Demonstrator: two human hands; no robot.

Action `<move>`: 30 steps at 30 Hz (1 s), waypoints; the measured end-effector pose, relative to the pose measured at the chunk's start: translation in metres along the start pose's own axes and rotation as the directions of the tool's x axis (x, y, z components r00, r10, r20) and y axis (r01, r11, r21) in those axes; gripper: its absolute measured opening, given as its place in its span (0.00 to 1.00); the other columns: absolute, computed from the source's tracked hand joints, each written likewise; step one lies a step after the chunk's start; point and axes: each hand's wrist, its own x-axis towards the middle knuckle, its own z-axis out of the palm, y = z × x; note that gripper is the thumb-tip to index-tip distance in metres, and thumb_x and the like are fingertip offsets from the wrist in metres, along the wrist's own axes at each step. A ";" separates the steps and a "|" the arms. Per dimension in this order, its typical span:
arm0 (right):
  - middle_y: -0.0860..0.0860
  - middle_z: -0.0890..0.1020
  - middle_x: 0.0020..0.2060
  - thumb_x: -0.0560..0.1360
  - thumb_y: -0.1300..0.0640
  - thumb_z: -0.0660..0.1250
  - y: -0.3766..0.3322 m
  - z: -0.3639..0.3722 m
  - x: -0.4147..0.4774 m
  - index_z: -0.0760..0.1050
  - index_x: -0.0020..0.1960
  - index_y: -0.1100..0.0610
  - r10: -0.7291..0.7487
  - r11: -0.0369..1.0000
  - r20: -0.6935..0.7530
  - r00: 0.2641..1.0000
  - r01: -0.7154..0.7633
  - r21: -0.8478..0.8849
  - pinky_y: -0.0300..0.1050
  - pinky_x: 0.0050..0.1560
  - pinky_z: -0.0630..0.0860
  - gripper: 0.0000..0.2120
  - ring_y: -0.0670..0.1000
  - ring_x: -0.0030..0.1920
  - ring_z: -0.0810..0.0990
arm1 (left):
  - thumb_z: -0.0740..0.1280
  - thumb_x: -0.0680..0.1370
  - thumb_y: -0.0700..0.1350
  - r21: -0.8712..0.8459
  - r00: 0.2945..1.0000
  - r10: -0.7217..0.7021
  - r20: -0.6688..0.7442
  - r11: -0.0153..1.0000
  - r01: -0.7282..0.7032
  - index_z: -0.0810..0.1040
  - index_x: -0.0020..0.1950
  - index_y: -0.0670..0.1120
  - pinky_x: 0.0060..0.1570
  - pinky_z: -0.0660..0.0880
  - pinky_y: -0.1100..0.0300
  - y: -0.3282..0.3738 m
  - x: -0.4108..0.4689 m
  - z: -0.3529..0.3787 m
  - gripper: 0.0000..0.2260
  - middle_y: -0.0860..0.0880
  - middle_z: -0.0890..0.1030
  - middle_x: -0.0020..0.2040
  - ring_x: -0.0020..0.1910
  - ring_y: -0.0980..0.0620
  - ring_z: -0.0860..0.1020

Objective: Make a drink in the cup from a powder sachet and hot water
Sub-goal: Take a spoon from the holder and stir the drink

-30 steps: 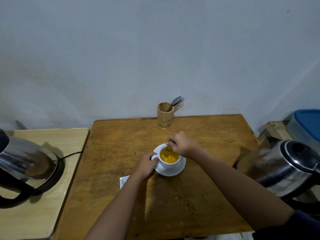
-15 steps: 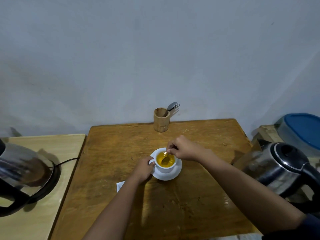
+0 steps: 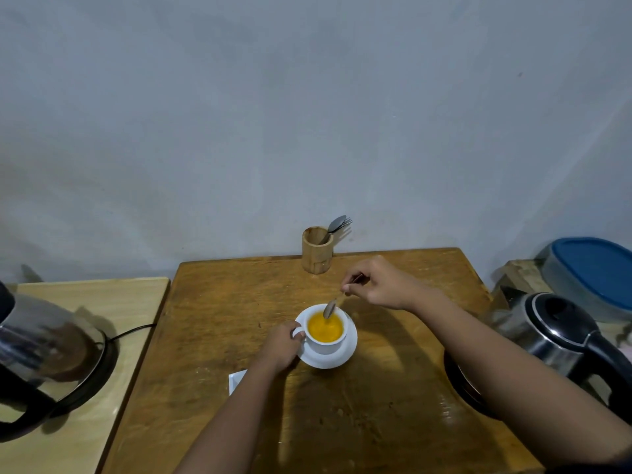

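Two tables are seen from above, set side by side against a plain grey wall. On the pale wooden side table [image 3: 85, 336] at the far left, a shiny steel electric kettle with a black handle [image 3: 37, 357] is standing on its base. On the darker brown wooden table [image 3: 376, 405], a corner of white paper [image 3: 236, 379], possibly the sachet, is partly hidden by the left forearm. The left hand [image 3: 281, 345] is curled closed against the handle of the white ceramic cup [image 3: 325, 331], which is set on a white saucer [image 3: 328, 357] near the table's middle and is filled with an opaque orange-yellow drink. A small metal spoon [image 3: 331, 307] is dipped into the far side of the drink and is pinched at its upper end by the closed fingers of the right hand [image 3: 379, 285]. Behind, at the wall, a round wooden holder [image 3: 316, 249] with cutlery is seen. At the far right, a second steel kettle with a black lid [image 3: 561, 333] and a blue-lidded container [image 3: 595, 271] are placed. Stirring appears to be the step in hand, near the end of the task. It is best done with the cup held steady, the spoon kept low and circled gently so nothing is slopped onto the saucer.
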 end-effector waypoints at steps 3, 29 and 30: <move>0.52 0.84 0.41 0.75 0.59 0.67 0.006 -0.002 -0.002 0.82 0.46 0.57 0.038 0.998 -0.024 0.999 -0.037 0.054 0.47 0.49 0.80 0.05 0.49 0.44 0.82 | 0.62 0.78 0.44 -0.016 1.000 0.010 -0.008 1.000 -0.010 0.78 0.60 0.44 0.51 0.70 0.58 0.000 -0.001 0.000 0.12 0.44 0.80 0.58 0.53 0.48 0.76; 0.61 0.80 0.54 0.77 0.66 0.61 0.102 0.087 -0.049 0.76 0.52 0.65 0.959 -0.214 0.179 0.220 0.148 0.966 0.37 0.39 0.82 0.08 0.51 0.43 0.82 | 0.62 0.78 0.42 -0.231 0.990 0.013 -0.144 0.972 -0.046 0.78 0.60 0.45 0.54 0.70 0.58 -0.005 -0.015 0.008 0.12 0.48 0.80 0.58 0.55 0.52 0.75; 0.61 0.80 0.53 0.77 0.66 0.61 0.105 0.093 -0.049 0.76 0.56 0.65 0.960 -0.209 0.180 0.216 0.120 0.971 0.39 0.41 0.81 0.10 0.51 0.44 0.82 | 0.62 0.78 0.43 -0.233 0.991 0.006 -0.135 0.972 -0.038 0.78 0.61 0.45 0.56 0.71 0.57 -0.006 -0.016 0.008 0.13 0.48 0.80 0.60 0.56 0.51 0.75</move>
